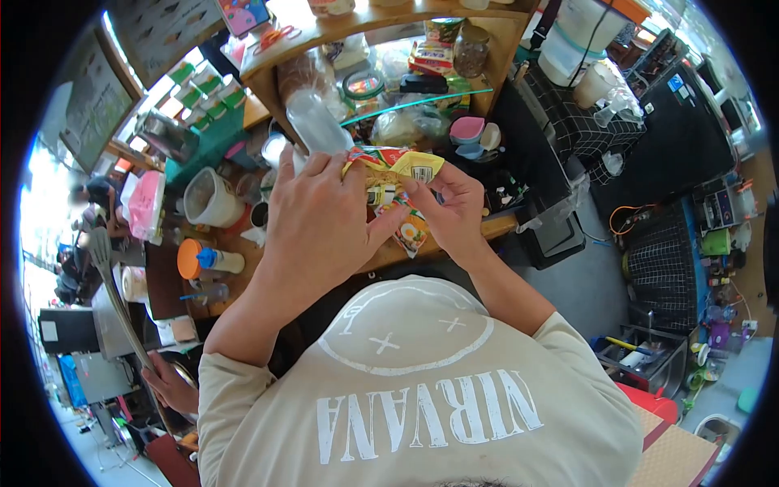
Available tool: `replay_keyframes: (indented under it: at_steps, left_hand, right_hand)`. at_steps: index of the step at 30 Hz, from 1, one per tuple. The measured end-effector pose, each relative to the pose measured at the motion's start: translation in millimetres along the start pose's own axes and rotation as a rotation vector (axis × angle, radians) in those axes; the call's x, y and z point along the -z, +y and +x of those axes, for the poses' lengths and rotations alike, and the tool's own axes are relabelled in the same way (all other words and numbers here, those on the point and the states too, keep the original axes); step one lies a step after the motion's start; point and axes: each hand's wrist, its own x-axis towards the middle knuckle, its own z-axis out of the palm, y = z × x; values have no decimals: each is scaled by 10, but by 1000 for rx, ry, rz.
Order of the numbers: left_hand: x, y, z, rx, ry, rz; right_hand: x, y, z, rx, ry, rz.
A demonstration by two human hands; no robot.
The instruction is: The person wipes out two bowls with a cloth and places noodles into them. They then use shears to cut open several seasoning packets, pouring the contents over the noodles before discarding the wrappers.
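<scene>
Between my two hands is an opened instant noodle packet [423,166], yellow and red, with the dry noodles [377,177] showing through its opening. A small seasoning sachet [381,194] lies against the noodles. My left hand [316,219] grips the packet from the left, its back toward me, hiding part of the wrapper. On the other side, my right hand [450,207] pinches the wrapper with thumb and fingers. Just below them the lower part of a wrapper with an egg picture [411,232] shows over the wooden counter edge.
Behind my hands stands a wooden shelf [357,28] with jars and packets. Left on the counter are a white tub [213,197], an orange lid [190,258] and a bottle with a blue cap [221,260]. At far left another person's hand [172,385] holds a long metal utensil [122,304].
</scene>
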Motion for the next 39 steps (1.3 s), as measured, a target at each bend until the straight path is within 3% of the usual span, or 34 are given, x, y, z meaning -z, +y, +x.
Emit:
replay_keyframes:
  at_steps: [2,5,7,8,10,15,18,21,23,25,27,29,31,34,36,39]
  left_hand:
    - [141,55,61,-4,-7,23]
    - [291,116,141,-65,72,77]
    - [356,187,192,-116,144,104]
    - [367,219,215,-126,148,106]
    - [379,286,269,-149,138,63]
    - [386,428,339,-194,159,-20]
    - [457,468,370,-201,135,-20]
    - [420,459,402,-191,101,15]
    - [321,416,438,-174,84,31]
    - [177,348,484,-137,-49,67]
    - [17,308,479,-109,-46,25]
    - [-167,264,479,-80,-41,-16]
    - [-390,219,451,-20,-257,-206]
    - [-855,140,312,14,-146,-362]
    - [-999,124,196,16,-116,-399]
    - [-1138,88,46,7,-88,-481]
  right_hand:
    - [49,-7,58,74,-42,53]
    - [106,45,145,13,-17,272]
    - [34,39,200,-290,101,617]
    - [25,9,223,-280,105,618]
    - [-13,-149,302,-327,-247,1101]
    - [-30,-162,350,-390,-108,1028]
    - [-14,-213,364,-223,-201,1144]
    - [10,-289,328,-40,-118,940]
    - [75,-246,375,-322,-190,1143]
    - [104,-130,336,-332,-109,1034]
    - [137,-38,302,-338,-33,923]
    - [199,30,275,-406,180,770]
    - [382,273,252,-402,125,832]
    - [478,480,184,-393,105,936]
    - [583,669,131,-525,7,1099]
    - [612,796,1,-536,-11,1071]
